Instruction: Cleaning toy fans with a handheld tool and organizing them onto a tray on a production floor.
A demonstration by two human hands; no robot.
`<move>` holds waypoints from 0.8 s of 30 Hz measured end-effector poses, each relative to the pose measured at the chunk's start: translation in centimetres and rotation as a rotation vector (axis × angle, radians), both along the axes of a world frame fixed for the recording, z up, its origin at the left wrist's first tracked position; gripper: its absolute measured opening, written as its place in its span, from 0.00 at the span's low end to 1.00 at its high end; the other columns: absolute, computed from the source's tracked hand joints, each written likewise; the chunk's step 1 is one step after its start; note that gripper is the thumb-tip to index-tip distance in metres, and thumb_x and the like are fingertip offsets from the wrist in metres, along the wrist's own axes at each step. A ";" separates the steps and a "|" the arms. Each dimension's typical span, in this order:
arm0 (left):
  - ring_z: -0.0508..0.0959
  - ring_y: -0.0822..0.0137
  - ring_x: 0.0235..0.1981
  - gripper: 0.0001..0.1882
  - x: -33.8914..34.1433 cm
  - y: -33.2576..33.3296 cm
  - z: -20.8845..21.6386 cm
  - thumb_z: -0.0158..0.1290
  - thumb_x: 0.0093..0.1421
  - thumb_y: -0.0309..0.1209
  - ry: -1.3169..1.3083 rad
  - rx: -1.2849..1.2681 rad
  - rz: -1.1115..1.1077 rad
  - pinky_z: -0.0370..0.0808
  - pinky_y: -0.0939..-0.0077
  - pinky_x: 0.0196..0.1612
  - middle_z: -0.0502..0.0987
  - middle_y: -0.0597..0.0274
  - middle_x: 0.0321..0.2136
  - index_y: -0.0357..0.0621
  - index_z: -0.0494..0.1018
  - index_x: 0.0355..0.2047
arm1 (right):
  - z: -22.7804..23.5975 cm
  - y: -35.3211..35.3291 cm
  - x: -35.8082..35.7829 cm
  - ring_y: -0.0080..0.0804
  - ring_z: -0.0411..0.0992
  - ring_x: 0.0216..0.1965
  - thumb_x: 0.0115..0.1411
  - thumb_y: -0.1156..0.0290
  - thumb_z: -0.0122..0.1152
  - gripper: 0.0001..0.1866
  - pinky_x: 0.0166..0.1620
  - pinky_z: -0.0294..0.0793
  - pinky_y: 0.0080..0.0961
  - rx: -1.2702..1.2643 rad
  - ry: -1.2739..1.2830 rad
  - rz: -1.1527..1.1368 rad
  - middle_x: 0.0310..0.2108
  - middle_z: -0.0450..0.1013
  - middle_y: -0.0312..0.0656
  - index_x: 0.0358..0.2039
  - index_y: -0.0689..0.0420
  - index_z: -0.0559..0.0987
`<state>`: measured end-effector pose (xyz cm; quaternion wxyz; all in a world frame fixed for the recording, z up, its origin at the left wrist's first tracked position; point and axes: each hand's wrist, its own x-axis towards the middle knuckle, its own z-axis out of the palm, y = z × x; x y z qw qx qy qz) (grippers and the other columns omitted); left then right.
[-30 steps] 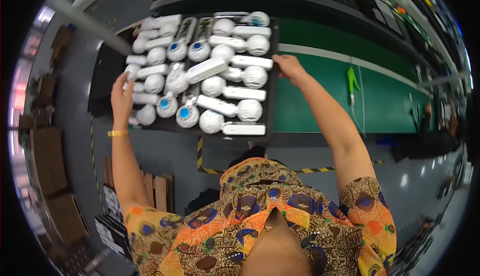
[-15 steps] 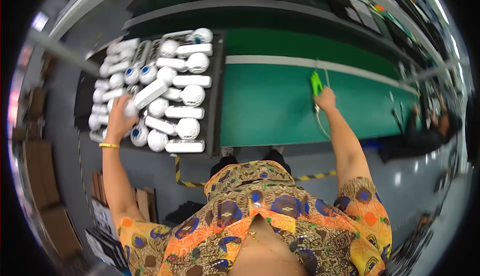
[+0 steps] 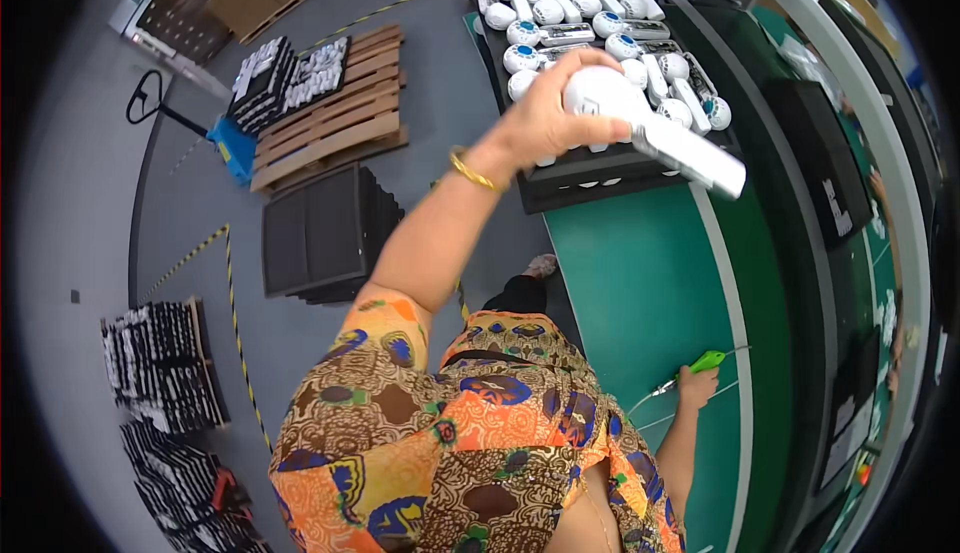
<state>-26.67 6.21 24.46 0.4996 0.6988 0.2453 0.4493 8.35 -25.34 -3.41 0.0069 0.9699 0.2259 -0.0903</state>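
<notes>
the person's hands were well apart: the left hand (image 3: pixel 548 118) gripped a white round-headed device (image 3: pixel 682 151) above a black tray (image 3: pixel 552 194) of similar devices (image 3: pixel 675 113), while the right hand (image 3: pixel 697 386) clasped a green blow gun (image 3: pixel 708 360) over the green bench (image 3: pixel 635 283).

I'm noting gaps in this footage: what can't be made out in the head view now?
All in the head view:
- Held white device: the far side faces away, and the left hand covers part of its rounded end.
- White devices beyond it: some are partly hidden by that hand and the held one.
- Green tool: its grip is hidden by the right hand.
- White pieces atop the wooden pallet: too small for detail.
</notes>
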 end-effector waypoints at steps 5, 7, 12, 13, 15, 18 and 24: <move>0.78 0.59 0.36 0.29 6.5 -5.3 -6.4 0.61 0.51 0.43 -0.716 -0.657 -0.233 0.76 0.59 0.45 0.74 0.58 0.34 0.43 0.63 0.48 | -0.5 -0.8 1.0 0.55 0.66 0.48 0.41 0.60 0.64 0.38 0.48 0.69 0.47 0.015 0.064 0.008 0.45 0.66 0.57 0.52 0.63 0.65; 0.77 0.62 0.30 0.27 8.8 -6.3 -8.8 0.61 0.52 0.45 -0.814 -0.864 -0.267 0.78 0.60 0.40 0.74 0.59 0.32 0.44 0.64 0.45 | -0.4 -2.2 1.4 0.50 0.68 0.46 0.44 0.62 0.63 0.32 0.46 0.69 0.47 0.068 0.165 0.072 0.44 0.67 0.54 0.49 0.63 0.66; 0.76 0.65 0.26 0.28 16.1 -8.0 -15.3 0.62 0.50 0.47 -0.550 -1.136 -0.182 0.79 0.68 0.32 0.72 0.61 0.31 0.45 0.64 0.43 | 1.9 -7.3 2.4 0.36 0.68 0.34 0.54 0.65 0.57 0.21 0.39 0.70 0.36 0.909 0.731 -0.333 0.32 0.67 0.40 0.46 0.61 0.69; 0.76 0.66 0.27 0.28 17.4 -8.4 -16.8 0.63 0.50 0.45 -0.424 -1.196 -0.199 0.78 0.70 0.31 0.72 0.61 0.31 0.45 0.64 0.43 | 6.2 -7.0 0.4 0.31 0.67 0.32 0.57 0.63 0.56 0.19 0.38 0.70 0.34 0.924 0.959 -0.558 0.30 0.66 0.38 0.46 0.60 0.68; 0.76 0.67 0.28 0.28 18.9 -8.9 -19.6 0.64 0.49 0.42 -0.292 -1.256 -0.227 0.78 0.72 0.30 0.72 0.61 0.31 0.44 0.63 0.44 | 10.0 -7.7 -1.5 0.30 0.67 0.32 0.58 0.61 0.56 0.21 0.37 0.70 0.32 1.118 1.274 -0.514 0.31 0.66 0.39 0.48 0.59 0.67; 0.76 0.60 0.38 0.33 20.9 -9.9 -23.2 0.66 0.44 0.36 0.025 -1.065 -0.438 0.76 0.67 0.40 0.73 0.56 0.38 0.44 0.62 0.46 | 14.8 -8.1 -5.7 0.27 0.67 0.31 0.59 0.57 0.56 0.26 0.36 0.70 0.27 1.219 1.581 -0.388 0.33 0.66 0.39 0.51 0.59 0.64; 0.76 0.50 0.40 0.40 22.5 -12.4 -22.9 0.67 0.34 0.34 0.554 -0.264 -0.312 0.74 0.62 0.45 0.74 0.47 0.39 0.46 0.61 0.49 | 12.2 -8.8 -8.7 0.21 0.66 0.28 0.59 0.60 0.58 0.24 0.33 0.67 0.17 0.701 1.251 0.041 0.31 0.68 0.37 0.50 0.60 0.66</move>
